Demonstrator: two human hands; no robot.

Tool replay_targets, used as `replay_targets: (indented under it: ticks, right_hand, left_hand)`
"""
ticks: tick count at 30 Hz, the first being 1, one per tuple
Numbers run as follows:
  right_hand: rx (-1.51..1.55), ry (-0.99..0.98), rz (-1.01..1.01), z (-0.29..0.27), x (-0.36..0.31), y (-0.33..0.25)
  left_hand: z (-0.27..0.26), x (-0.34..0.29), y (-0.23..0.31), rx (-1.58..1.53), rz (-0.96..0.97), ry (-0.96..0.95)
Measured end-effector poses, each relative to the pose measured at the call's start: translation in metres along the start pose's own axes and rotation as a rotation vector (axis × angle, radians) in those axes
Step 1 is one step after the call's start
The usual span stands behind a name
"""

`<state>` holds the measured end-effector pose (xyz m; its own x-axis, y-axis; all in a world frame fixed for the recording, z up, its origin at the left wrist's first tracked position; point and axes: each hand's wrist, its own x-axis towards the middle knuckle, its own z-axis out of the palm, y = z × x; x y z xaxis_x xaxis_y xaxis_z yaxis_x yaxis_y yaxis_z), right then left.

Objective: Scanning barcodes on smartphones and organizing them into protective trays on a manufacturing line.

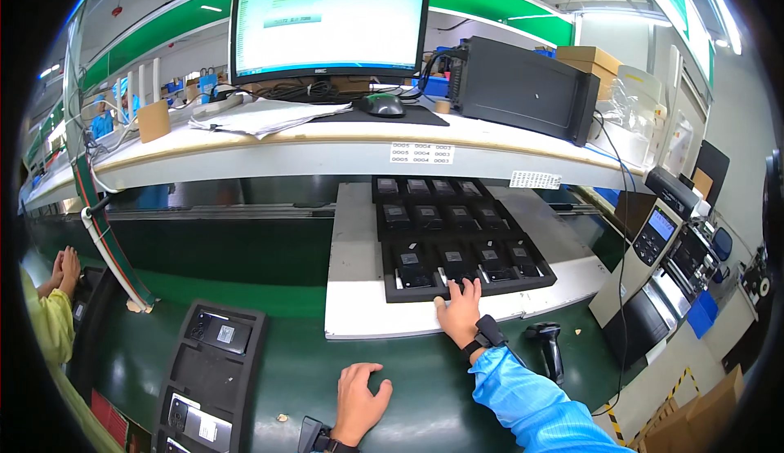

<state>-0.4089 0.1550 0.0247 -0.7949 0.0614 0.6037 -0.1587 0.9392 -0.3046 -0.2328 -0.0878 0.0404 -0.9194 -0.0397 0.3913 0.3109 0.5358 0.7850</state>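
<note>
Relaxed and empty, the left hand (362,400) hangs free. The right hand's (460,314) fingers reach a black tray's (523,284) edge; whether they grasp it, I cannot tell.

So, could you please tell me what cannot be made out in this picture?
- Head view: whether the right hand's fingers grip or merely touch anything at the front tray; the hand covers the contact.
- Head view: the near end of the left tray, cut off by the lower edge.
- Head view: the monitor's fine text, too small and blurred.
</note>
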Motion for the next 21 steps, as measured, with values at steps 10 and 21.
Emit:
replay_targets:
  ticks: [10, 21]
  right_hand:
    - [0.073, -0.065, 0.082, -0.027, -0.003, -0.004]
    - [0.34, 0.186, 0.509, -0.093, -0.071, -0.003]
  left_hand:
    - [0.0, 0.014, -0.007, -0.089, -0.057, 0.034]
    - [0.005, 0.014, -0.009, -0.135, -0.069, 0.046]
